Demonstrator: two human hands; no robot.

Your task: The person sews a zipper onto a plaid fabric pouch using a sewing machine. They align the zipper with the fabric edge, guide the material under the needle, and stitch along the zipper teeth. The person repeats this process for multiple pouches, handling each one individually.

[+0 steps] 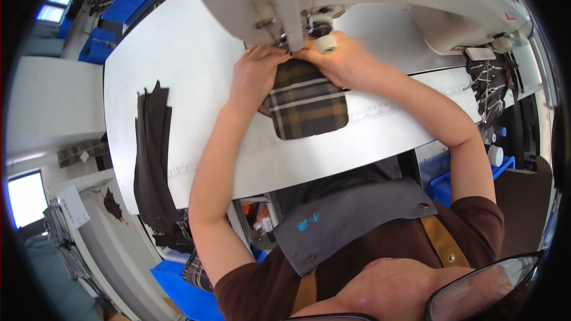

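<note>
A plaid fabric piece [309, 107] in dark grey, olive, brown and white lies on the white sewing table [208, 107], its rounded end toward me. Its far edge is under the presser foot of a white sewing machine [238, 0]. My left hand [254, 77] grips the fabric's far left edge, fingertips close beside the presser foot. From the right, my right hand [345, 62] pinches the far edge, thumb and fingers near the needle. The fingertips of both hands almost meet there, and the machine head partly hides the right ones.
Dark brown fabric strips [151, 160] hang over the table's left edge. Below them stands a blue bin [187, 288] with plaid cloth beside it. Another blue bin [440, 187] sits under the table at the right. Dark pieces with metal clips [491, 86] hang at the far right end.
</note>
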